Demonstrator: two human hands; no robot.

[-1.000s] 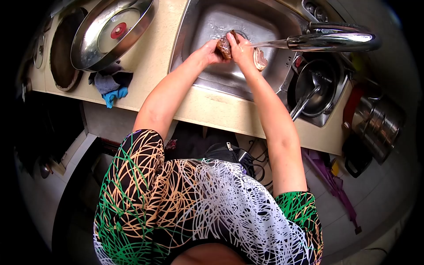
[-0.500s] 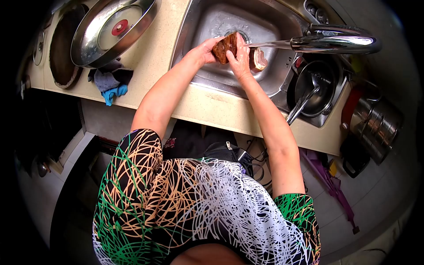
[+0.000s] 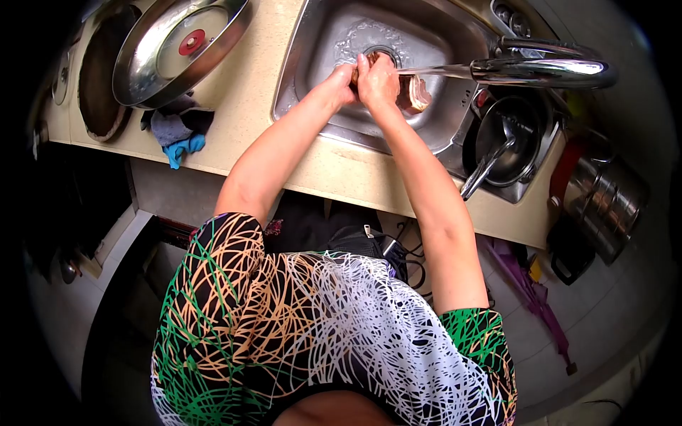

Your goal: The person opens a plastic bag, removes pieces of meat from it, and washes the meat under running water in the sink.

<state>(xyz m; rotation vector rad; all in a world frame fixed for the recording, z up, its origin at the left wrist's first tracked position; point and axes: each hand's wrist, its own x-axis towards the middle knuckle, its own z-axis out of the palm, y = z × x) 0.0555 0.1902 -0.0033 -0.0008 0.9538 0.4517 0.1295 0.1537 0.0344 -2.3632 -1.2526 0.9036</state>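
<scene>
Over the steel sink (image 3: pixel 328 50), a brown piece of cured meat (image 3: pixel 372 57) is mostly hidden between my two hands. My left hand (image 3: pixel 342 83) grips its left side with the fingers curled. Across its top lies my right hand (image 3: pixel 379 82), fingers pressed against the meat and closed around it. A stream from the chrome faucet (image 3: pixel 540 72) reaches my right hand. Just right of that hand, a second piece of cured meat (image 3: pixel 418 95) rests in the sink, its pale, layered cut face showing. Water ripples on the sink floor beyond my hands.
A black pan (image 3: pixel 508 135) with a metal-handled utensil in it stands right of the sink. On the left counter are a large steel lid (image 3: pixel 153 64), a round wooden board (image 3: pixel 106 78) and cloths (image 3: pixel 181 135). A steel pot (image 3: pixel 604 199) is at far right.
My right hand has moved left and over the cured meat, covering much of it. My left hand has shifted slightly right and down. More splashing water shows in the sink.
</scene>
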